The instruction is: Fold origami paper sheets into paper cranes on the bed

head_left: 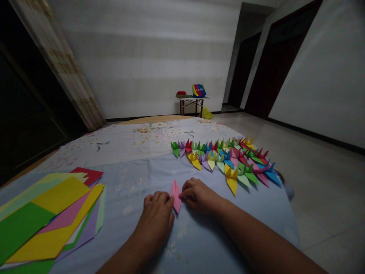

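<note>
A pink sheet of origami paper (176, 196), folded into a narrow diamond, lies on the blue cloth between my hands, one point facing away from me. My left hand (158, 211) rests on the cloth with its fingers curled, thumb and fingertip touching the diamond's left edge. On the other side, my right hand (199, 195) pinches the right edge between thumb and forefinger. Several folded paper cranes (231, 179) in many colours stand in rows to the right, beyond my right hand.
Loose coloured paper sheets (62, 194) overlap in a pile at the left. The round table wears a flowered tablecloth (122, 148). Against the far wall stands a small table (192, 99) with a colourful box (199, 90) and a red item (181, 93).
</note>
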Demonstrator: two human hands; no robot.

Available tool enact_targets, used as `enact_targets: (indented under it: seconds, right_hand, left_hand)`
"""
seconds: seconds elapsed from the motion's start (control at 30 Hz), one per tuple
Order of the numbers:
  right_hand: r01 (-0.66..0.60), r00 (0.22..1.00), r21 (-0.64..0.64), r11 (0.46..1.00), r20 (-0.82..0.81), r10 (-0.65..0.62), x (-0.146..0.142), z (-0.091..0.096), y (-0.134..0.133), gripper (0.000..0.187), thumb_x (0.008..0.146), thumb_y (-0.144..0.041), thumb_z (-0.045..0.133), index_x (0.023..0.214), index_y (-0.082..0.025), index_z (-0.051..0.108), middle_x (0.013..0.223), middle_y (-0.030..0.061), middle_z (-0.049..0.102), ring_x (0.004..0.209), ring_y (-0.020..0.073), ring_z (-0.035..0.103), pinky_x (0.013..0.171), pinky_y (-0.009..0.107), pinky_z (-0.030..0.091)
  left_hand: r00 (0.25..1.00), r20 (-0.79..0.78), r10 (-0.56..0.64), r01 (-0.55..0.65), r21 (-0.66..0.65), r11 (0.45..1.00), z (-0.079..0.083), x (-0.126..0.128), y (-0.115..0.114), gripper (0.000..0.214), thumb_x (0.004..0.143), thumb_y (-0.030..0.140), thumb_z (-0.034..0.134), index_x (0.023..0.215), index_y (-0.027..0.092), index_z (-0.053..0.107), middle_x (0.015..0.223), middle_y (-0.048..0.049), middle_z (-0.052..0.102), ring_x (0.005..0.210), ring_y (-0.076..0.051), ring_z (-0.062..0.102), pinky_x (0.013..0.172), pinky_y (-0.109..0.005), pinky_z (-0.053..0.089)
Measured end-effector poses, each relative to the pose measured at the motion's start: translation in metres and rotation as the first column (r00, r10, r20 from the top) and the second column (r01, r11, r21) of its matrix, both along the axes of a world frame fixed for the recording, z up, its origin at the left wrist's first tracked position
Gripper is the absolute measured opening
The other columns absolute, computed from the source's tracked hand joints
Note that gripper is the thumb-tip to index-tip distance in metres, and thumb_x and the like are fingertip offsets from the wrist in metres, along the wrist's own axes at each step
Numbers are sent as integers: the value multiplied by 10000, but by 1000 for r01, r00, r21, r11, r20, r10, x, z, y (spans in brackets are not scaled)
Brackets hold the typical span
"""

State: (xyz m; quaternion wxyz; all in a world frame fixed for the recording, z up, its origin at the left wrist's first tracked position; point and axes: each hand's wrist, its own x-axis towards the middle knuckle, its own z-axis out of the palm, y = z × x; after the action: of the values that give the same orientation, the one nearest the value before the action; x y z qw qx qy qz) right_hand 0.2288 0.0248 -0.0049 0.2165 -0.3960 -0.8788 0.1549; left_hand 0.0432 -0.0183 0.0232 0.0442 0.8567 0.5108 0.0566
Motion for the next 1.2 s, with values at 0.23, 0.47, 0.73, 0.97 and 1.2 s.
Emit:
enact_targets:
  seconds: [0.23, 0.47, 0.73, 0.97, 1.2]
  right_hand:
    - [41, 997, 40, 998, -64, -38, 3, -5, 4, 279, 741, -99, 554, 970, -216, 661, 928, 55, 601, 900, 175, 488, 793, 312, 338]
    - [169, 985, 42, 985, 31, -170, -2, 0, 1, 214, 750, -137, 552, 923, -204, 658, 943, 64, 577, 942, 208, 425, 773, 347, 288]
    - [95, 993, -35, 995, -70, -97, -3, 1, -2, 382, 729, -111, 523, 1086, -226, 593, 997, 61, 572, 967, 202, 432, 841, 371, 284]
    - [-113, 971, -80, 990, -219, 93, -5, 5, -7, 608, 663, -49, 495, 1236, -253, 490, 1089, 52, 574, 1013, 199, 449, 886, 367, 325]
    - [-113, 903, -45, 993, -421, 84, -6, 8, -6, 537, 659, -13, 463, 1139, -230, 566, 1053, 43, 604, 994, 171, 501, 911, 345, 364]
  left_hand:
    - [990, 141, -10, 7, 23, 1000, -4, -5, 5, 301, 864, 267, 383, 1021, 220, 635, 990, -71, 600, 970, -237, 492, 855, -416, 297]
    - [987, 159, -1, -10, 69, 998, -7, -3, 9, 296, 863, 389, 415, 928, 224, 652, 919, -59, 611, 924, -236, 510, 839, -411, 306]
    - [972, 223, 72, -80, 29, 996, -7, -2, 13, 328, 791, 486, 494, 883, 195, 615, 848, -50, 609, 862, -253, 535, 806, -414, 322]
    - [895, 409, 178, -115, -175, 978, -3, -4, 19, 328, 773, 492, 501, 789, 183, 609, 742, -28, 616, 713, -210, 559, 684, -329, 379]
    - [657, 689, 306, -9, -398, 917, -1, -4, 25, 333, 784, 422, 486, 874, 141, 642, 702, -25, 635, 646, -179, 569, 599, -271, 410]
